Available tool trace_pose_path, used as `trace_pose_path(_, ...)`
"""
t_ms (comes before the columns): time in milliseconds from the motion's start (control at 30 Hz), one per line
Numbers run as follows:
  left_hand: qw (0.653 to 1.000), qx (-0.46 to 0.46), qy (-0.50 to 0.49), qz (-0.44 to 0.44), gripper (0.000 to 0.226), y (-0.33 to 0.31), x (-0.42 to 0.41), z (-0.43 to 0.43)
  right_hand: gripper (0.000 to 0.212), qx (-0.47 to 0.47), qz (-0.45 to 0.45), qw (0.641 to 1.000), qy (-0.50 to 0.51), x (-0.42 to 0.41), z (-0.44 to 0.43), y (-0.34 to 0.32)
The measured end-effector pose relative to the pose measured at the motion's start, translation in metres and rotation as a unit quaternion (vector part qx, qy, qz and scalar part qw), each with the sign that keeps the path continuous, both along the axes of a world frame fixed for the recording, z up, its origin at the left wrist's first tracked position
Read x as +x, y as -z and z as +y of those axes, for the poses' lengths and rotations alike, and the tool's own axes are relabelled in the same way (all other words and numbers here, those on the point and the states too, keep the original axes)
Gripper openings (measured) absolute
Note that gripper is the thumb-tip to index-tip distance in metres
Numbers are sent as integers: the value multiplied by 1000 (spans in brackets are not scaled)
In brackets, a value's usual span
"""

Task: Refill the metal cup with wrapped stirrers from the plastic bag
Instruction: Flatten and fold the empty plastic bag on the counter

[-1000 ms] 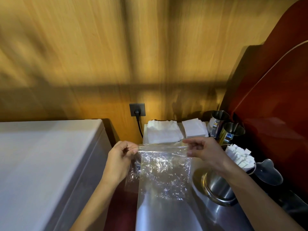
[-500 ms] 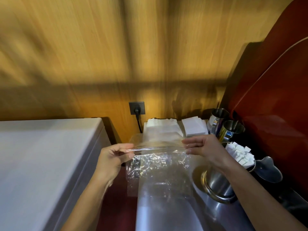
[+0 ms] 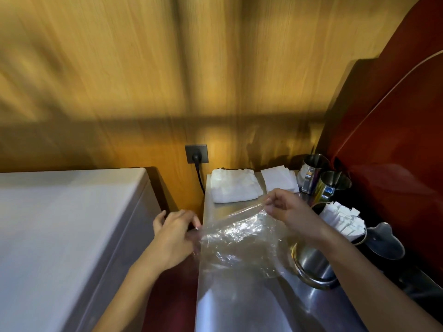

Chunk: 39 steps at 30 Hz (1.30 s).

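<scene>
A clear, crumpled plastic bag (image 3: 239, 240) hangs over the steel counter (image 3: 239, 307), and I see no stirrers inside it. My left hand (image 3: 175, 236) grips its left edge, low down; the fingers are blurred. My right hand (image 3: 285, 207) pinches the bag's upper right corner, so the top edge slants. To the right of my right wrist stands a metal cup (image 3: 359, 239) packed with white wrapped stirrers (image 3: 340, 219). A wider metal vessel (image 3: 314, 267) sits under my right forearm, partly hidden.
Two stacks of white napkins (image 3: 233, 188) (image 3: 278, 182) lie at the counter's back, with two empty metal cups (image 3: 314, 168) (image 3: 333, 185) beside them. A plugged wall outlet (image 3: 196, 153) is behind. A white cabinet (image 3: 60, 224) stands left, a red machine (image 3: 395, 140) right.
My left hand has dropped down and to the left, tilting the bag's top edge. The bag has sunk lower over the counter. My right hand stayed roughly in place.
</scene>
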State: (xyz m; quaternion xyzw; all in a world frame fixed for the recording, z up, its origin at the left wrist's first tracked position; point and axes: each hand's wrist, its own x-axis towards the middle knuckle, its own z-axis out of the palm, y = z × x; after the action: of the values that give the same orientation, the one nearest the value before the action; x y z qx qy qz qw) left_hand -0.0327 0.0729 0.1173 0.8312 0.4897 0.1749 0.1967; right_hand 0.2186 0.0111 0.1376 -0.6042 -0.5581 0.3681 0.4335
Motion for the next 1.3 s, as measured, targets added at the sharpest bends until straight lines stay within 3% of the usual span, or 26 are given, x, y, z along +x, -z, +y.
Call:
trace_pose_path(33, 999, -47, 17, -4, 21, 0, 1, 1, 11, -2, 8, 1000, -15, -1, 0, -1)
trace_pose_path(133, 973, -205, 90, -49, 50, -2, 12, -3, 9, 9, 7, 999, -50, -8, 1, -1)
trace_pose_path(200, 956, -241, 144, -78, 42, -1, 24, -8, 11, 16, 13, 998, -64, -13, 2, 0)
trace_pose_path(267, 944, -263, 153, -131, 20, 2, 30, -10, 14, 12, 34, 997, -67, -15, 3, -1)
trace_pose_path(433, 920, -276, 83, -267, 6, 13, 17, -5, 77, -90, 27, 992, -85, -1, -2, 7)
trace_pose_path(533, 889, -289, 9, -355, 8, 22, 9, -2, 90, -117, 101, 985, -81, -1, -5, 19)
trace_pose_path(600, 862, -307, -23, -403, 20, 27, 6, -2, 87, -115, 180, 976, -43, -8, -5, 31)
trace_pose_path(700, 820, -340, -33, -460, 9, 31, 8, -7, 84, -118, 258, 959, 7, -19, -5, 46)
trace_pose_path(833, 799, -357, -70, -478, 6, 45, 18, -13, 69, -158, 345, 924, -56, -33, -7, 57)
trace_pose_path(900, 801, -362, -75, -470, 12, 51, 20, -12, 55, -163, 331, 929, -17, -38, -7, 66)
trace_pose_path(1000, 799, -377, -90, -459, 29, 63, 24, -10, 17, -150, 299, 941, 46, -40, -5, 82)
trace_pose_path(1167, 826, -333, -197, -411, 22, 92, 33, 0, 26, -147, 241, 950, 136, -32, 5, 105)
trace_pose_path(1300, 862, -307, -204, -348, 27, 106, 40, 8, 24, -162, 234, 943, 175, -28, 15, 120)
